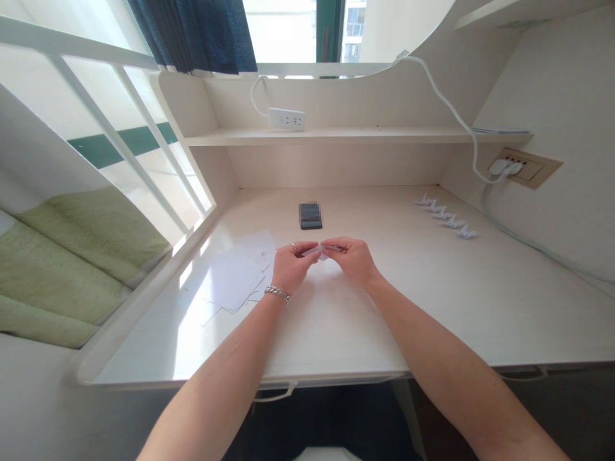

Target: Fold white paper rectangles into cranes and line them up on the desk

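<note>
A small folded piece of white paper (323, 255) is held up between both hands over the middle of the desk. My left hand (291, 264), with a ring and a chain bracelet, pinches its left side between thumb and fingers. The right side is pinched the same way by my right hand (354, 257). Fingers cover much of the paper, so its exact folded shape is hard to make out. Just beyond the hands lies a dark phone (310, 216). Left of my left hand, loose white paper sheets (240, 272) lie overlapping.
Several folded paper cranes (451, 221) stand in a row at the right back. A white power strip (287, 119) sits on the shelf (346, 135). Its cable (449, 105) hangs down to a wall socket (528, 168). White bed rails (115, 115) border the left side.
</note>
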The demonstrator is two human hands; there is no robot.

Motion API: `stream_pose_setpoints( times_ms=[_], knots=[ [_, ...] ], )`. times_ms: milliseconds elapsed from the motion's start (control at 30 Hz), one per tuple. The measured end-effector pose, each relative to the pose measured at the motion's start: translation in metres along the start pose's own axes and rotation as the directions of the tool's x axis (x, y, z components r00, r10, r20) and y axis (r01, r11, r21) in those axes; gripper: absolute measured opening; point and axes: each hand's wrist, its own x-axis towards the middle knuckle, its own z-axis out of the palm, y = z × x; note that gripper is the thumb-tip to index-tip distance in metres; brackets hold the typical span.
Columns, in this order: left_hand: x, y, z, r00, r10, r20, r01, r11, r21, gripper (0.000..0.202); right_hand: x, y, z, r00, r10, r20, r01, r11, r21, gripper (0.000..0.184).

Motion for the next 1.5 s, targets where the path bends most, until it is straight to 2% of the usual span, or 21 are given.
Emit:
stream_pose_setpoints(
  times_ms=[600, 833, 1067, 1500],
  knots=[
    [-0.0008, 0.0002, 0.0011, 1.0, 0.004, 0.006, -0.004, 1.0, 0.022, 0.032, 0.0011, 0.0038, -0.0001, 1.0, -0.009, 0.015, 0.009, 1.0, 0.012, 0.014],
    [-0.0014, -0.001, 0.0013, 0.997, 0.075, 0.016, -0.075, 0.997, 0.036, 0.027, 0.0022, 0.0033, 0.0011, 1.0, 0.001, -0.003, -0.001, 0.999, 0.036, 0.013],
    [-0.002, 0.001, 0.0022, 0.997, 0.077, -0.008, -0.077, 0.996, 0.039, 0.025, 0.0018, 0.0052, 0.0015, 0.999, -0.033, -0.042, 0.033, 0.999, -0.011, 0.014],
    [-0.0013, -0.0002, 0.0018, 0.996, 0.087, -0.018, -0.086, 0.993, 0.075, 0.016, 0.0007, -0.0005, -0.0002, 1.0, -0.023, -0.009, 0.023, 0.999, 0.037, 0.01]
  ],
)
